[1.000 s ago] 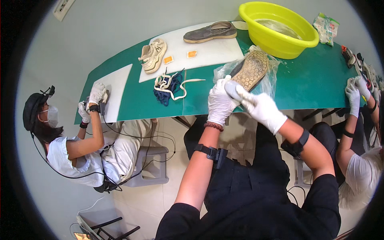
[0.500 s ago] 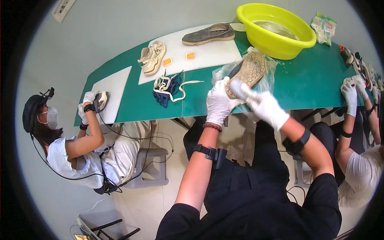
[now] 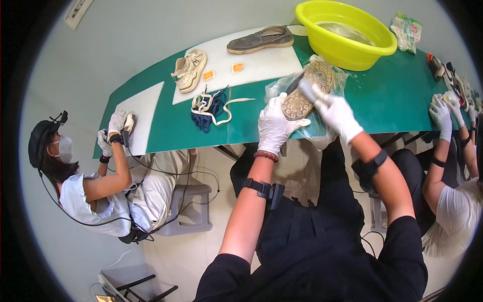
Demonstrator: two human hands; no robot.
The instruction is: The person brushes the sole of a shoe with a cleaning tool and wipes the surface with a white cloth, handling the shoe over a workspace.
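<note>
A shoe is held sole up over the near edge of the table, its patterned brown tread facing me. White-gloved, my left hand grips the shoe at its near end, the thumb along the sole's edge. My right hand, also gloved, is closed on a pale grey oblong scrubber, which lies against the tread; whether it has bristles cannot be made out. Beneath and around the shoe spreads a crumpled clear plastic bag. The shoe's upper is mostly hidden.
Behind the shoe stands a yellow-green basin of cloudy water. A white board bears a grey slip-on shoe, a cream sneaker and orange packets. Laces lie nearer. Co-workers handle shoes at both sides.
My right hand and the scrubber have moved slightly up and right along the sole. My left hand keeps its grip, and the shoe has shifted a little and stands more upright.
</note>
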